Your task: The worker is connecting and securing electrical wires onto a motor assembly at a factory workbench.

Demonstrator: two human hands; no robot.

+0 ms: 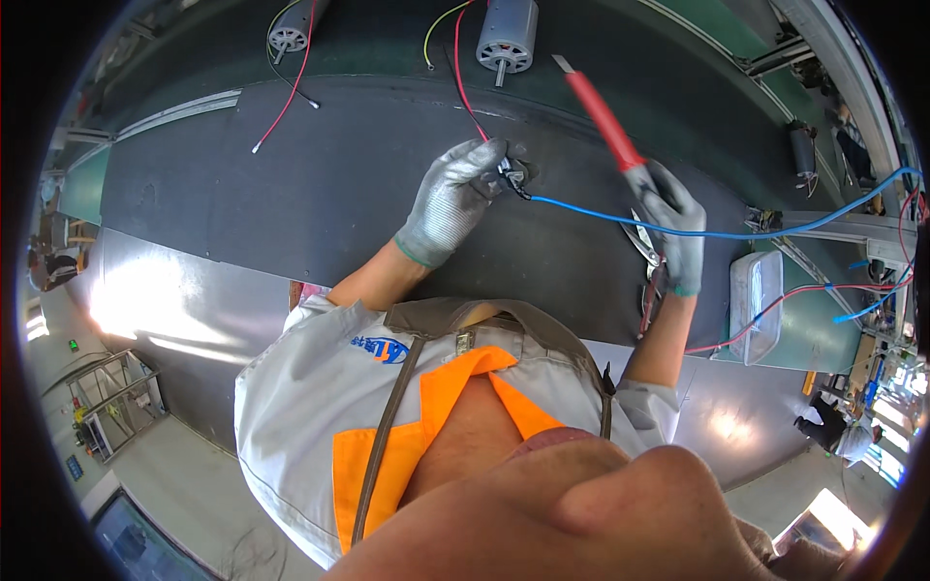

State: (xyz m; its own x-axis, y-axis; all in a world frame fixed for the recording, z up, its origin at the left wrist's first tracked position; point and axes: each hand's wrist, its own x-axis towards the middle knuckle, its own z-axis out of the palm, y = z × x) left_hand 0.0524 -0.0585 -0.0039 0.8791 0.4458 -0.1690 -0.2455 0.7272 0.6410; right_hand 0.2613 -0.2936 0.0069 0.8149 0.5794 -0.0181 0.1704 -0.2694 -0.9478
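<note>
My left hand, in a grey-white glove, is closed around the end of a red motor wire and the small dark metal clip on a blue lead. Its fingers partly hide where wire and clip meet. The wire runs up to a grey cylindrical motor with its shaft toward me. My gloved right hand grips a long red tool with a short flat metal tip, which slants up and left. Metal pliers or shears lie beside that hand, partly covered.
Another motor with red and black wires is at the far left. At right stand a clear plastic bin and a metal frame. The blue lead crosses the dark table, and a red cable passes over the bin.
</note>
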